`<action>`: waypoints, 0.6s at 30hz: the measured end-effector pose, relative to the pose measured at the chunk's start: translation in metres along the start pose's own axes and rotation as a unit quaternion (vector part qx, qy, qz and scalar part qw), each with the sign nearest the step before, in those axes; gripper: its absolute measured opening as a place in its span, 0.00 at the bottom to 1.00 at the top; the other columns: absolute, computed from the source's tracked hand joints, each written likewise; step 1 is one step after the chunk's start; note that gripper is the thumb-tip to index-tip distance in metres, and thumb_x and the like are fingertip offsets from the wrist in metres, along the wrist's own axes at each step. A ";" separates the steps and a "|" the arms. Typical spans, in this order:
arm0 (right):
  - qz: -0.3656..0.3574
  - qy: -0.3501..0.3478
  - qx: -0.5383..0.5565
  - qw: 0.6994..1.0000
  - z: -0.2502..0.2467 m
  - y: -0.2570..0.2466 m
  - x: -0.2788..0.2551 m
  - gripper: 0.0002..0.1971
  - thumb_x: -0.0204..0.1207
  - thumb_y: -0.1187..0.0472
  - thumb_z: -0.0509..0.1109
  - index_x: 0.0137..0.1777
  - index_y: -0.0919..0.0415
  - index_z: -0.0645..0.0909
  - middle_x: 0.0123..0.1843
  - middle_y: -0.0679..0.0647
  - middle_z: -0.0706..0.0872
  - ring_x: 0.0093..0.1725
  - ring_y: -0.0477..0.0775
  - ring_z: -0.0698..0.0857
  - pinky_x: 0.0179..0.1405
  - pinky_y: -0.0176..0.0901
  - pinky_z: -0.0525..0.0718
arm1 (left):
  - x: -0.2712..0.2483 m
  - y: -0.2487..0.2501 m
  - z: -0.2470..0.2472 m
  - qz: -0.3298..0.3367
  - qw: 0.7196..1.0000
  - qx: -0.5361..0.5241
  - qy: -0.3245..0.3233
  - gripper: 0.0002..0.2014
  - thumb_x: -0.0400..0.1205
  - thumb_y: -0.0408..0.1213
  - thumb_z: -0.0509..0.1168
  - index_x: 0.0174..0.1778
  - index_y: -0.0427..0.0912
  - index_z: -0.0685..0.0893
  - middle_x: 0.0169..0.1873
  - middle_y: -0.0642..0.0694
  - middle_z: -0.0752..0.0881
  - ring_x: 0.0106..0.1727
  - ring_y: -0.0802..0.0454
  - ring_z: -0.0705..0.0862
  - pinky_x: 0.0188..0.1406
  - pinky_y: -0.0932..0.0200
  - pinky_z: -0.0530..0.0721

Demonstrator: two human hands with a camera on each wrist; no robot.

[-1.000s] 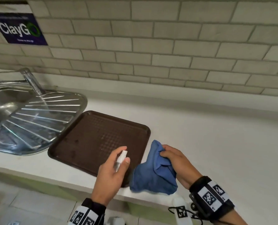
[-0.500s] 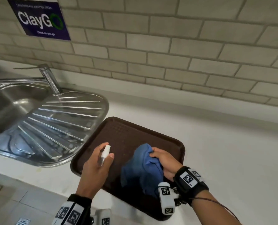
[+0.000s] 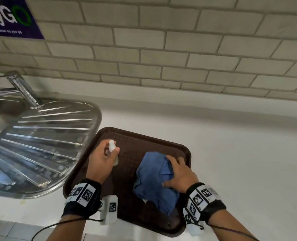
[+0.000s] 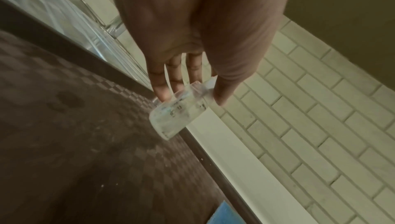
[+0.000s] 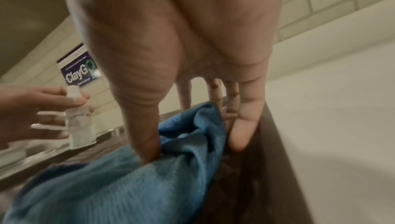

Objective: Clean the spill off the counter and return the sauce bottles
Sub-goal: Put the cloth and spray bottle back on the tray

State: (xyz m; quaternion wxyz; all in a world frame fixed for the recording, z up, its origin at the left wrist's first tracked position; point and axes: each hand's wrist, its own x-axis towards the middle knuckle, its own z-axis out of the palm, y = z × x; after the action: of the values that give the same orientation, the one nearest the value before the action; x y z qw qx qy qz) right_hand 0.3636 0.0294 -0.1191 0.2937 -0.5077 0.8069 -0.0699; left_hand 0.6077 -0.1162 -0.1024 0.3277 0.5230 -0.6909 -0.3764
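A brown plastic tray [image 3: 144,141] lies on the white counter [image 3: 239,153]. On its right half sits a crumpled blue cloth [image 3: 153,181], and my right hand [image 3: 175,169] presses down on it with fingers spread. Seen from the right wrist, the thumb digs into the cloth [image 5: 128,177] while the fingers lie straight. My left hand [image 3: 109,153] hovers over the tray's left part and grips a small clear spray bottle [image 3: 112,148] with a white cap. In the left wrist view the bottle [image 4: 177,114] hangs above the tray [image 4: 64,143], which carries wet spots [image 4: 68,99].
A steel sink drainboard [image 3: 40,136] with a tap [image 3: 24,89] adjoins the tray on the left. A tiled wall [image 3: 161,49] with a purple sign [image 3: 10,18] runs behind. The white counter stretches to the right of the tray. The counter's front edge is just below my wrists.
Both hands moved forward over the tray. The right hand carried the cloth from the counter's front edge onto the tray and went from gripping it to pressing it flat.
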 end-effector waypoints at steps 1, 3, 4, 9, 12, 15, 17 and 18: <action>-0.009 0.015 -0.025 1.000 0.003 -0.001 -0.003 0.46 0.64 0.43 0.77 0.80 0.38 0.56 0.70 0.52 0.64 0.65 0.62 0.78 0.58 0.55 0.83 | 0.005 -0.003 0.003 0.011 1.000 0.009 0.004 0.11 0.80 0.39 0.73 0.59 0.50 0.84 0.47 0.50 0.89 0.49 0.52 0.88 0.55 0.52 0.84; -0.034 0.037 -0.053 0.997 0.008 -0.001 -0.008 0.35 0.70 0.43 0.73 0.76 0.38 0.63 0.70 0.50 0.64 0.64 0.59 0.76 0.56 0.52 0.83 | 0.013 -0.006 0.008 0.022 0.999 0.024 0.014 0.12 0.80 0.39 0.73 0.59 0.49 0.85 0.49 0.48 0.88 0.50 0.50 0.87 0.57 0.50 0.84; -0.046 0.045 -0.059 0.996 0.011 -0.001 -0.011 0.30 0.72 0.44 0.70 0.74 0.38 0.66 0.70 0.50 0.64 0.64 0.58 0.76 0.54 0.52 0.84 | 0.015 -0.007 0.010 0.024 0.999 0.029 0.018 0.12 0.79 0.38 0.74 0.59 0.48 0.86 0.49 0.47 0.88 0.50 0.49 0.87 0.58 0.50 0.84; -0.059 0.099 -0.053 0.992 0.014 0.003 -0.022 0.19 0.79 0.49 0.62 0.70 0.40 0.71 0.65 0.49 0.72 0.59 0.57 0.81 0.48 0.49 0.82 | 0.014 -0.011 0.019 0.015 0.999 0.032 0.018 0.12 0.78 0.37 0.75 0.57 0.49 0.86 0.49 0.47 0.90 0.50 0.48 0.89 0.57 0.53 0.84; -0.067 0.130 -0.034 0.989 0.012 0.007 -0.032 0.19 0.81 0.52 0.60 0.72 0.43 0.70 0.64 0.49 0.76 0.56 0.58 0.84 0.45 0.49 0.82 | 0.009 -0.009 0.022 0.002 0.999 0.044 0.026 0.13 0.77 0.38 0.76 0.57 0.50 0.86 0.48 0.47 0.90 0.50 0.48 0.89 0.57 0.53 0.83; -0.073 0.162 0.002 0.984 0.008 0.016 -0.047 0.19 0.81 0.52 0.59 0.72 0.43 0.70 0.64 0.48 0.78 0.53 0.59 0.85 0.45 0.52 0.83 | 0.007 -0.009 0.025 -0.046 0.998 0.030 0.008 0.24 0.75 0.37 0.79 0.67 0.49 0.82 0.51 0.46 0.89 0.50 0.47 0.89 0.63 0.48 0.84; -0.079 0.174 0.052 0.980 0.005 0.028 -0.059 0.18 0.80 0.51 0.59 0.71 0.42 0.72 0.64 0.46 0.80 0.52 0.57 0.86 0.48 0.52 0.84 | 0.001 -0.012 0.024 -0.075 0.997 0.030 -0.010 0.38 0.71 0.38 0.82 0.76 0.48 0.74 0.60 0.45 0.86 0.56 0.44 0.87 0.67 0.43 0.83; -0.085 0.175 0.077 0.978 0.004 0.036 -0.067 0.18 0.80 0.50 0.59 0.70 0.41 0.72 0.63 0.45 0.81 0.52 0.55 0.86 0.50 0.52 0.84 | -0.007 -0.010 0.023 -0.101 0.994 0.036 -0.014 0.43 0.70 0.38 0.83 0.79 0.48 0.70 0.64 0.43 0.84 0.58 0.42 0.87 0.69 0.41 0.81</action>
State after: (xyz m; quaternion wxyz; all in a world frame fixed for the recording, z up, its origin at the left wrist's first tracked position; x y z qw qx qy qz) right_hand 0.3588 0.1048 -0.1106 0.1792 -0.5306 0.7918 -0.2438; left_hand 0.5944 -0.1072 -0.1232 0.2596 0.5963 -0.6522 -0.3896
